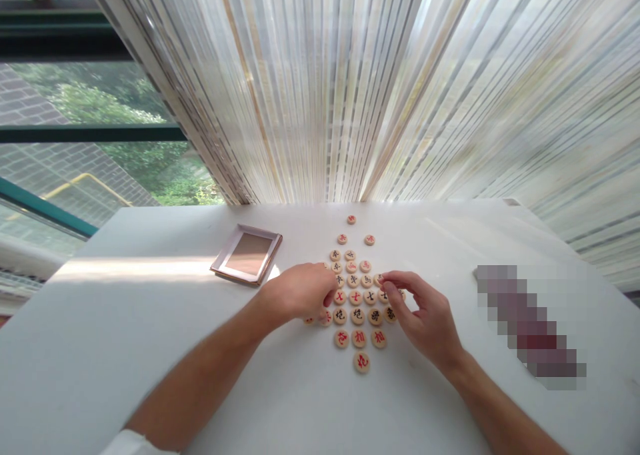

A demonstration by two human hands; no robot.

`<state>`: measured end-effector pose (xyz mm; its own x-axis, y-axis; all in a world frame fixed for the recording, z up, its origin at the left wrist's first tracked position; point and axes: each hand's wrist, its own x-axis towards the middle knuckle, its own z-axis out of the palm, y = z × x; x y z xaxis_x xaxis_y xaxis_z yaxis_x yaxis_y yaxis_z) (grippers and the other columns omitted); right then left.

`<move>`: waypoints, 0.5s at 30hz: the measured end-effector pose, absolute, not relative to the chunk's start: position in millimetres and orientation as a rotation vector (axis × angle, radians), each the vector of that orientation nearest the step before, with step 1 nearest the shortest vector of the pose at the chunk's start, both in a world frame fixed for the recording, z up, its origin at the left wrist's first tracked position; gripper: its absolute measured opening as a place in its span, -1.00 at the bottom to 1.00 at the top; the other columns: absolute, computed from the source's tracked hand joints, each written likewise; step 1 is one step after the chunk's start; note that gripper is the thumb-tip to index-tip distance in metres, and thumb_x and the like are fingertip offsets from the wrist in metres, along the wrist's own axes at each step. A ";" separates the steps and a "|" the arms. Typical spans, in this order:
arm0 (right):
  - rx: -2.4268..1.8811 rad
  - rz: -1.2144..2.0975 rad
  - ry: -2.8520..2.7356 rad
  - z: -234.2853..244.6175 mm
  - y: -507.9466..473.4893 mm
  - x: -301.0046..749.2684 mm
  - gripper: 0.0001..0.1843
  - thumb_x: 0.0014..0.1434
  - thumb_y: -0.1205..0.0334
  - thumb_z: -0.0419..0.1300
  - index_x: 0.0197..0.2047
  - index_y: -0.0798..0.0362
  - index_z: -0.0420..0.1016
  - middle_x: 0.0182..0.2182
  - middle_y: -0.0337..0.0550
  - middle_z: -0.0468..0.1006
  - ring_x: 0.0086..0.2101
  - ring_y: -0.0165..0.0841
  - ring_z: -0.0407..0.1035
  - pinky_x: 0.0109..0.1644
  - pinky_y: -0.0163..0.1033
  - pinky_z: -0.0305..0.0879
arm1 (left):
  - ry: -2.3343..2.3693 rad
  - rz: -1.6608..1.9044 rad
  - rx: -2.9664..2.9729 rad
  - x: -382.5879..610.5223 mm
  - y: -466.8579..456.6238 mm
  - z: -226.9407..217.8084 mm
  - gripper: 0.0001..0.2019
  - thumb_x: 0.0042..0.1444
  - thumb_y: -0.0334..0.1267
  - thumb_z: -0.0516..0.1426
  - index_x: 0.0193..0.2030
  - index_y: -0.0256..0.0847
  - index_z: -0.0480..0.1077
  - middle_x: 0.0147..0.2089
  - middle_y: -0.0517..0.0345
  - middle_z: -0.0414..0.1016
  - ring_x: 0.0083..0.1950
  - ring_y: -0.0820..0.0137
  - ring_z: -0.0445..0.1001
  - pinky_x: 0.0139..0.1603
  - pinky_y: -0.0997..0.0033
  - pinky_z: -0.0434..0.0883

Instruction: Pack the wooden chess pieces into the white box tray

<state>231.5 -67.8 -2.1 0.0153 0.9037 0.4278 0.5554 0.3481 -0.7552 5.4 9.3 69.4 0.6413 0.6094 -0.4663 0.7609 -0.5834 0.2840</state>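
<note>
Pinching one piece (379, 279) at the 3 o'clock edge of the chess pieces (356, 298), the right hand (425, 315) has it at its 10 o'clock. Rows run 12 to 6 on the tabletop (150, 348). Left hand (300, 292) curls over the 9 o'clock edge, can't tell if it grips one
</note>
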 end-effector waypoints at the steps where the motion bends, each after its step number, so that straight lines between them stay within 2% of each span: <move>1: -1.326 0.459 -1.660 -2.1 -67.7 231.5 -0.88 0.35 0.22 0.21 -0.08 -0.04 0.55 -0.25 -0.17 0.66 -0.25 -0.29 0.56 -0.18 -0.23 0.49 | 1.070 -0.442 2.408 5.2 9.0 70.8 -0.91 -0.13 -0.38 0.26 -0.42 -0.14 0.53 -0.40 0.11 0.58 -0.43 0.30 0.47 -0.52 0.41 0.15; 6: -1.325 0.466 -1.662 -2.9 -67.6 231.3 -0.88 0.35 0.23 0.21 -0.08 -0.04 0.55 -0.25 -0.18 0.66 -0.25 -0.31 0.56 -0.17 -0.24 0.48 | 1.099 -0.447 2.442 6.7 8.4 74.0 -0.96 -0.09 -0.31 0.28 -0.45 -0.14 0.50 -0.43 0.12 0.57 -0.44 0.32 0.47 -0.51 0.40 0.16; 15: -1.339 0.464 -1.661 -2.4 -68.1 231.4 -0.89 0.34 0.23 0.21 -0.09 -0.03 0.56 -0.26 -0.18 0.66 -0.27 -0.30 0.55 -0.24 -0.27 0.46 | 1.168 -0.465 2.396 3.5 17.7 61.0 -0.72 -0.12 0.00 0.34 -0.50 -0.13 0.46 -0.48 0.14 0.54 -0.46 0.28 0.48 -0.52 0.39 0.17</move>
